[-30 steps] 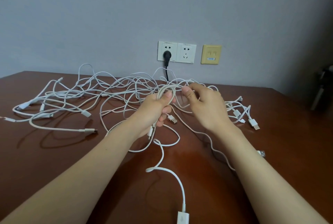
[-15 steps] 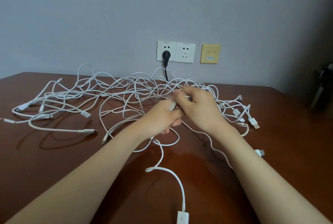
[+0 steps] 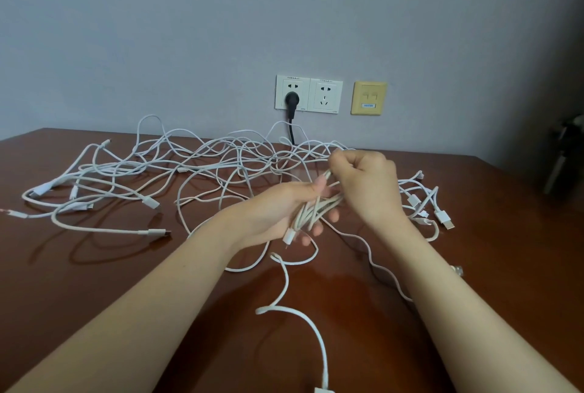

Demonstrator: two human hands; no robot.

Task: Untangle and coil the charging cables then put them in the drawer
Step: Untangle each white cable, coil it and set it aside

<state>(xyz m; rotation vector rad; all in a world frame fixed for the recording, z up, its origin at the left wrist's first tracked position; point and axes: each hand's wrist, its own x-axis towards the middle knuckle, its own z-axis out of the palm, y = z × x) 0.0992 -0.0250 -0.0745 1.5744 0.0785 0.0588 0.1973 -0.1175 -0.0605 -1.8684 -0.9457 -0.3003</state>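
No text legible — socket print point(image 3: 294, 78) too small.

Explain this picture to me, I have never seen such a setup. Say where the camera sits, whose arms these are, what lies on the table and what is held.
No machine here: a person works with bare hands, and the one camera sits on their head, looking forward and down, so both arms are the wearer's own. On the brown table lies a tangle of white charging cables. The left hand grips a coil of looped cable; the right hand pinches a strand just above it. On the wall behind are two sockets, one with a black plug in it, and a yellow plate. No drawer shows.
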